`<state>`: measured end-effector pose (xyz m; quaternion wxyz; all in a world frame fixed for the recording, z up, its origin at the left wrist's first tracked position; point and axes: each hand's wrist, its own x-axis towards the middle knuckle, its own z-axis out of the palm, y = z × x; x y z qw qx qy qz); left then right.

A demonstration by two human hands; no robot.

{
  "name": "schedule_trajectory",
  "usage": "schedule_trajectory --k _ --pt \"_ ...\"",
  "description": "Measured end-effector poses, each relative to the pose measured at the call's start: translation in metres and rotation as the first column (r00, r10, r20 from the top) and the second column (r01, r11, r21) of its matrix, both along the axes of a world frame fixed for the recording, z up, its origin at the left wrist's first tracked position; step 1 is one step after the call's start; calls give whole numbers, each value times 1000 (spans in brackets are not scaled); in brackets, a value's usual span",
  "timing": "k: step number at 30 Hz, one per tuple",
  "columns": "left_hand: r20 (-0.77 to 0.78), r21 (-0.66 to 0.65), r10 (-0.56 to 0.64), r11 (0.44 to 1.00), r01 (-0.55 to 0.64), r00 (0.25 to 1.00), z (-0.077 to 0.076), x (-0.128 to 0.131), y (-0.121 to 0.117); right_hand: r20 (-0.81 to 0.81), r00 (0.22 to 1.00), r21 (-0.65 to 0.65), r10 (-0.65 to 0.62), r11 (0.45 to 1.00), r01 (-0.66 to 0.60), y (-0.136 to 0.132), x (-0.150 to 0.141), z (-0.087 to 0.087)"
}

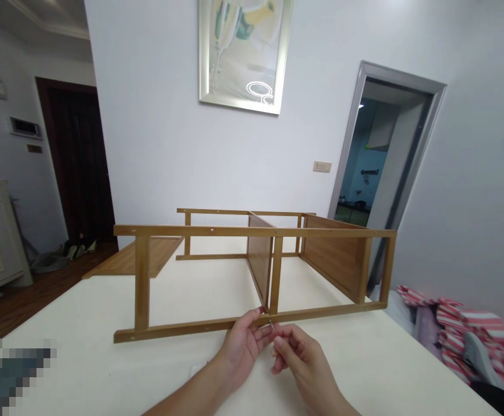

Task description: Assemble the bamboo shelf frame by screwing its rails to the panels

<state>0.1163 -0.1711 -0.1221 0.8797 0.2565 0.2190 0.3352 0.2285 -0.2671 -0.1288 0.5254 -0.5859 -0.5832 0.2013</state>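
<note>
Wooden frame (142,283) on counter (174,370), long axis running left edge to right edge. Right hand (301,352): fingers closed on metal pin (272,326), tip up toward lower rail (191,330). Left hand (243,352): fingers part-open at rail.

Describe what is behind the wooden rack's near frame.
Two upright panels, a flat panel, the far frame, table and wall show. The near frame's bars cover strips of these; upright panels hide part of the far frame.
</note>
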Motion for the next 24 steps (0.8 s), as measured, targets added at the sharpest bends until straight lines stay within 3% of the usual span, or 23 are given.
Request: schedule_trajectory --k 3,6,9,14,24 --pt "-13 -31 12 999 -12 1000 0 0 1 246 969 103 -17 995 -9 -5 7 -4" --pt "-19 -42 14 999 -14 1000 1 0 2 522 851 249 -56 965 -89 -10 14 -1" --pt "-25 -40 13 999 -14 1000 1 1 2 672 730 328 -121 933 -147 -14 15 8" --pt "-27 -55 21 998 -22 999 -1 2 2 789 579 373 -205 909 -186 -15 10 18" --pt "-5 -58 17 998 -18 1000 0 1 1 858 337 470 -388 857 -209 -14 15 8"
